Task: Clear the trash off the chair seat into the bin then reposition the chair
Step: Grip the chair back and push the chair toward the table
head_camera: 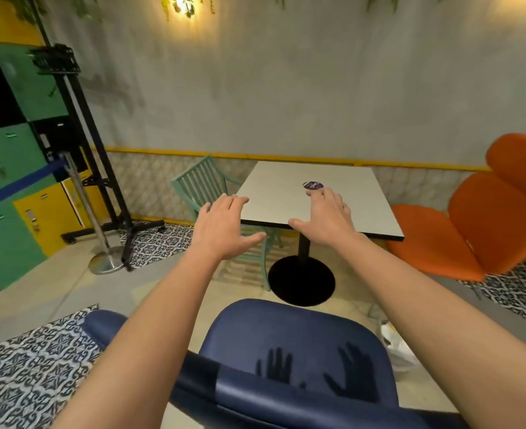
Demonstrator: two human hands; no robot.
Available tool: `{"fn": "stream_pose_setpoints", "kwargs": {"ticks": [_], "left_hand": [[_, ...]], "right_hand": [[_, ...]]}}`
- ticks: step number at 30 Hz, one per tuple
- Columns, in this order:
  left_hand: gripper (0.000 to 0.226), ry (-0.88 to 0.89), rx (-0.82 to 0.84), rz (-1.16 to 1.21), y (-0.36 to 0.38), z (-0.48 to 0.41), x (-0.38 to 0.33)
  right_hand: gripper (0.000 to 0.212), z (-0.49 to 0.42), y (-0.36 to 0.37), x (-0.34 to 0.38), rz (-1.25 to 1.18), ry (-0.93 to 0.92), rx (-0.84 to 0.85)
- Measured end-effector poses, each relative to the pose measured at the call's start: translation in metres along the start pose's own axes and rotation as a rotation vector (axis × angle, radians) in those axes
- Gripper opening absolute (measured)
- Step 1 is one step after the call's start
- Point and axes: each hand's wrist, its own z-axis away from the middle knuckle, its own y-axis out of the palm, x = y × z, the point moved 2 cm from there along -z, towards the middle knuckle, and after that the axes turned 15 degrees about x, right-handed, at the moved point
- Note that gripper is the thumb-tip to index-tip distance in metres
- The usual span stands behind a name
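Head view. We are holding both arms stretched forward at the centre of the frame. The left hand (224, 226) and the right hand (325, 218) are both hanging in the air, palms down, with fingers straight and spread and gripping nothing. Below them, at the bottom centre, the dark blue padded chair (292, 342) is standing on the floor, and its rounded seat is carrying the two dark shadows of our hands. Just right of that seat, a crumpled white plastic bag (394, 345) is lying on the floor. Whether it is trash or a bin liner we cannot tell. Behind the hands, a square white table on a black pedestal (286, 196) is standing against the wall, with a small round purple disc (313, 185) lying on its top, near our right fingertips as pictured. A mint-green slatted chair (203, 181) is standing at the table's left side. An orange cushioned lounge chair (487, 224) is standing at the right edge of the frame. At the left, a chrome queue post with a blue belt (85, 212) is standing beside a black metal stand (79, 119).
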Motion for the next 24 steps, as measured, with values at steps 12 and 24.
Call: {"fn": "stream_pose_setpoints", "kwargs": {"ticks": [12, 24], "left_hand": [[0.079, 0.058, 0.034, -0.004, -0.002, 0.038, -0.025], [0.078, 0.213, 0.016, 0.065, -0.007, 0.112, -0.022]], "right_hand": [[0.07, 0.051, -0.005, -0.021, 0.045, 0.011, 0.017], [0.068, 0.134, 0.016, 0.006, 0.075, 0.097, -0.008]]}}
